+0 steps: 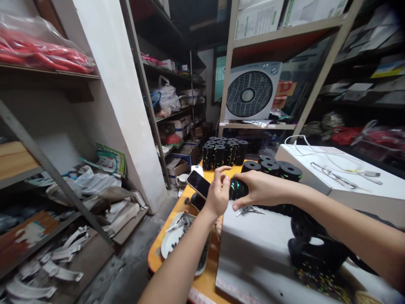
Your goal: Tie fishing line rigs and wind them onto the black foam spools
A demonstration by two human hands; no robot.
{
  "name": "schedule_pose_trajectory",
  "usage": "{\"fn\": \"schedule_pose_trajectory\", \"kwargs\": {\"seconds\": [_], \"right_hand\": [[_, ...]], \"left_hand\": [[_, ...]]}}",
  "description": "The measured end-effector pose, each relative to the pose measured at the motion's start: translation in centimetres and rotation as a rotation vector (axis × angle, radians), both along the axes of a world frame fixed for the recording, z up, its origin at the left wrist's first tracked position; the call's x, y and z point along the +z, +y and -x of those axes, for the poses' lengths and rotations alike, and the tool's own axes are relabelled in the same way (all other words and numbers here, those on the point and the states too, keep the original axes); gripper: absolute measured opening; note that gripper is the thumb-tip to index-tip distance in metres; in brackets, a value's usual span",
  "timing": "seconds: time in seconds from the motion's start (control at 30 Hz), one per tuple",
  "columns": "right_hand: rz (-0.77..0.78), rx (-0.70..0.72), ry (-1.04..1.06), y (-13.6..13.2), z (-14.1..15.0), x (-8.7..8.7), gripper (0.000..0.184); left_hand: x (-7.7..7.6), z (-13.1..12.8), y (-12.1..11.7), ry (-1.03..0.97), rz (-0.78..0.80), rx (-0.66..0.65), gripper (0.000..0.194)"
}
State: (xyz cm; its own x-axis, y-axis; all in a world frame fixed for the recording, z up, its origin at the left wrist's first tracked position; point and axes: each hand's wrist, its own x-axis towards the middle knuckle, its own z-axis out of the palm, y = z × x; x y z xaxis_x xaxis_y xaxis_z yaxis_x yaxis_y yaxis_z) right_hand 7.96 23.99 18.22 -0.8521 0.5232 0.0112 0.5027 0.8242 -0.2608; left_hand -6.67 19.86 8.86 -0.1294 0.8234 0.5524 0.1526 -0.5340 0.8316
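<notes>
My right hand [256, 185] grips a short black roll [238, 189] with shiny green flecks, fingers over the top and thumb below. Close by its left end is my left hand [219, 190], its fingers curled in; whatever they pinch, if anything, is hidden. Below the hands, small silvery metal pieces [249, 210] lie on a white box top [253, 240]. Similar black rolls with centre holes [268, 165] stand just behind my right hand. A white dish [167, 241] of small dark and metal parts sits left of my left forearm.
More black rolls [220, 154] stand at the back of the yellow table [155, 253]. A phone [198, 184] leans behind my left hand. To the right, a white box [373, 185] carries cables. A box fan [249, 90] stands on the shelf ahead. Black parts [319, 249] lie under my right forearm.
</notes>
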Motion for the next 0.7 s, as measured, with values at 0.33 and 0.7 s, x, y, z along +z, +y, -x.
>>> {"fn": "schedule_pose_trajectory", "kwargs": {"seconds": [0.33, 0.7], "right_hand": [[0.007, 0.004, -0.048, 0.0, -0.3, 0.2, 0.075], [-0.151, -0.107, -0.087, -0.9, -2.1, -0.8, 0.049]], "left_hand": [[0.5, 0.4, 0.3, 0.066, 0.029, 0.032, 0.028], [-1.3, 0.8, 0.0, 0.170, -0.106, 0.020, 0.033]]}}
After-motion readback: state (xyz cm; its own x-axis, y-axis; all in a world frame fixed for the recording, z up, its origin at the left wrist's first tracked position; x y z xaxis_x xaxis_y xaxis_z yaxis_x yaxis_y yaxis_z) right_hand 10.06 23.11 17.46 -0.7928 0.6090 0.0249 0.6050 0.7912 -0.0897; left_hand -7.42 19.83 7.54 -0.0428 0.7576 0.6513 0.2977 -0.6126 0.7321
